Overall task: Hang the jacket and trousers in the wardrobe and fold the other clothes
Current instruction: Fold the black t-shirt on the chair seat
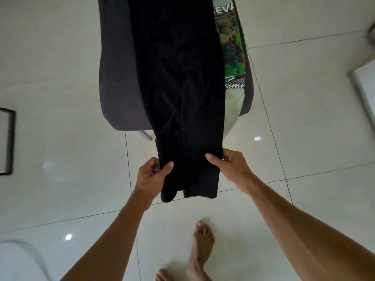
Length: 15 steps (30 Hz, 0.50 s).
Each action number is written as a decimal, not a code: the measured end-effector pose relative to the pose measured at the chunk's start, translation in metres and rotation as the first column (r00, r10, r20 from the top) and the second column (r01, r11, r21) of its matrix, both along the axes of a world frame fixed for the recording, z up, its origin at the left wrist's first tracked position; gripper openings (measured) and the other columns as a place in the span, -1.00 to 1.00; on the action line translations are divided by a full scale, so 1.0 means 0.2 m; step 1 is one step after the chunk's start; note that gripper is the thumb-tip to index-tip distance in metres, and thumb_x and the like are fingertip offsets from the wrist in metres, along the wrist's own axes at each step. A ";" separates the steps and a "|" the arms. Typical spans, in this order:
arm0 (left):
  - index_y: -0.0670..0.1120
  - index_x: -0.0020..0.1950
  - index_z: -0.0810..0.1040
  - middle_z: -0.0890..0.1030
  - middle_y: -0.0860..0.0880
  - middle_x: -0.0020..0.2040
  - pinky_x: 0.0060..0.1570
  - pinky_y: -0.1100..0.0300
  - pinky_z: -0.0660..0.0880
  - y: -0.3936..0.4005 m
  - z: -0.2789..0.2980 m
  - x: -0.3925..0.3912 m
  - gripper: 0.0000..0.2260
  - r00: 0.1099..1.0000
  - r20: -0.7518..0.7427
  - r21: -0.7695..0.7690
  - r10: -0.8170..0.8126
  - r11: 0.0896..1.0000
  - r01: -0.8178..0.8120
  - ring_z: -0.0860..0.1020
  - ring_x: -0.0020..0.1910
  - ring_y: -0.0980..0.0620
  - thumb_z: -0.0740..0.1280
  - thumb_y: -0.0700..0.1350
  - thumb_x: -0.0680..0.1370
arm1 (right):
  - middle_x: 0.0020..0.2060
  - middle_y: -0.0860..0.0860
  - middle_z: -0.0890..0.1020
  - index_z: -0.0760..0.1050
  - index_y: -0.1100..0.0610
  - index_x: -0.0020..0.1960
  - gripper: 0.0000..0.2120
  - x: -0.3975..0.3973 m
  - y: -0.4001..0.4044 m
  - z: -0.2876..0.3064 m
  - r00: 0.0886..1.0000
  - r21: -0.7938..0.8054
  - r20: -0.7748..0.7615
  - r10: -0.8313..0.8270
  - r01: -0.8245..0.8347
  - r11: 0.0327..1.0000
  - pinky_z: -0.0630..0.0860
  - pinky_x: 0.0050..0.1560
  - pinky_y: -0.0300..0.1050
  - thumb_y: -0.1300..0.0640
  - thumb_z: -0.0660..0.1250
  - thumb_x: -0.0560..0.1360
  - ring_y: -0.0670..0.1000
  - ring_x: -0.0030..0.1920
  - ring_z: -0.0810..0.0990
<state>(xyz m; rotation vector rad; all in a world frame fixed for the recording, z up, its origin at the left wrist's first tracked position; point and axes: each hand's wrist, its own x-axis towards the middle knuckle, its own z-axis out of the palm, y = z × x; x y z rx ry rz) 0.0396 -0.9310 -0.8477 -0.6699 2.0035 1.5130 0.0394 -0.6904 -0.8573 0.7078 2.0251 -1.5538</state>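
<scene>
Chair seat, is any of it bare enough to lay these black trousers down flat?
Only the dark grey chair seat strip left of the long black trousers is bare. The right side is crowded by the white printed T-shirt. Both hands pinch the hems.

One pair of trousers point(182, 94), one printed shirt point(233, 47), two hands point(151, 175).

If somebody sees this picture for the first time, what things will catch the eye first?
First, the long black trousers in the middle, draped over a dark chair and hanging off its near edge. Next, the grip of both hands near the leg ends: the left hand pinches the left edge, the right hand the right edge. A white printed T-shirt shows beside the trousers, to the right.
</scene>
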 end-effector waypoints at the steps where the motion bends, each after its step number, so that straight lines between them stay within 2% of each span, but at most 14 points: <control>1: -0.24 -0.10 0.50 0.62 -0.22 -0.16 -0.12 -0.10 0.59 0.00 0.00 0.03 -0.72 1.000 0.024 0.035 -0.004 0.999 0.003 0.62 -0.10 -0.21 0.44 -0.03 0.55 | -0.09 0.00 0.73 0.67 0.07 0.00 -0.73 0.02 0.01 0.01 1.000 -0.005 0.015 0.010 -0.010 1.000 0.59 0.00 -0.11 -0.12 0.48 0.48 -0.09 -0.08 0.69; 3: -0.26 0.02 0.55 0.67 -0.20 -0.09 -0.06 -0.11 0.60 0.01 0.03 0.07 -0.78 0.999 0.045 0.066 -0.031 0.997 0.028 0.64 -0.01 -0.20 0.41 -0.10 0.57 | -0.05 0.14 0.70 0.64 0.20 -0.01 -0.63 0.06 0.03 0.02 1.000 -0.004 0.027 0.012 -0.012 1.000 0.59 0.07 0.02 -0.13 0.45 0.50 0.07 -0.05 0.69; 5: -0.27 0.08 0.54 0.65 -0.26 -0.03 -0.01 -0.13 0.59 0.01 0.02 0.10 -0.72 1.000 0.019 0.070 -0.016 0.997 0.015 0.64 0.00 -0.21 0.44 -0.09 0.51 | -0.04 0.14 0.71 0.64 0.17 0.04 -0.68 0.09 0.02 0.04 1.000 -0.034 0.003 -0.022 0.022 0.999 0.60 0.11 0.05 -0.10 0.41 0.54 0.11 0.01 0.69; 8: -0.18 0.09 0.49 0.71 -0.15 -0.12 -0.26 0.09 0.58 0.01 0.04 0.17 -0.74 0.999 0.003 0.069 0.044 0.997 -0.044 0.68 -0.14 -0.12 0.48 -0.12 0.52 | -0.07 0.06 0.73 0.59 0.10 0.12 -0.77 0.16 -0.01 0.07 0.998 -0.092 -0.028 -0.064 0.061 0.994 0.65 -0.10 -0.10 -0.04 0.38 0.58 0.05 -0.04 0.72; 9: -0.12 0.11 0.49 0.72 -0.09 -0.12 -0.26 0.14 0.57 0.01 0.04 0.19 -0.73 0.998 0.004 0.069 0.062 0.996 -0.062 0.69 -0.15 -0.09 0.49 -0.11 0.51 | -0.10 0.06 0.73 0.57 0.11 0.10 -0.77 0.17 -0.02 0.07 0.997 -0.076 -0.039 -0.074 0.071 0.995 0.64 -0.14 -0.08 -0.04 0.37 0.58 0.06 -0.06 0.71; 11: -0.03 0.13 0.54 0.73 -0.02 -0.09 -0.17 0.13 0.62 0.00 0.06 0.27 -0.72 0.999 -0.001 0.054 0.045 0.998 -0.045 0.70 -0.11 -0.02 0.52 -0.08 0.48 | -0.17 0.07 0.72 0.52 0.11 0.05 -0.74 0.23 -0.03 0.07 0.994 -0.025 -0.052 -0.100 0.099 0.995 0.62 -0.19 -0.01 -0.10 0.34 0.59 0.08 -0.13 0.70; 13: -0.06 0.13 0.64 0.73 -0.02 -0.06 -0.04 0.07 0.65 -0.02 0.07 0.35 -0.73 0.999 0.010 0.078 0.040 0.996 -0.041 0.71 -0.06 -0.03 0.54 -0.11 0.46 | -0.18 0.07 0.72 0.50 0.09 0.05 -0.69 0.29 -0.05 0.10 0.990 -0.006 -0.052 -0.128 0.128 0.992 0.59 -0.27 -0.06 -0.17 0.30 0.59 0.05 -0.17 0.69; 15: -0.12 0.14 0.67 0.74 -0.04 -0.04 0.04 0.00 0.64 -0.03 0.06 0.41 -0.71 0.997 0.038 0.144 0.065 0.987 -0.070 0.71 -0.04 -0.06 0.56 -0.16 0.43 | -0.14 0.08 0.73 0.53 0.07 0.07 -0.67 0.32 -0.06 0.11 0.990 -0.034 -0.021 -0.138 0.137 0.990 0.62 -0.18 -0.03 -0.20 0.30 0.58 0.05 -0.14 0.71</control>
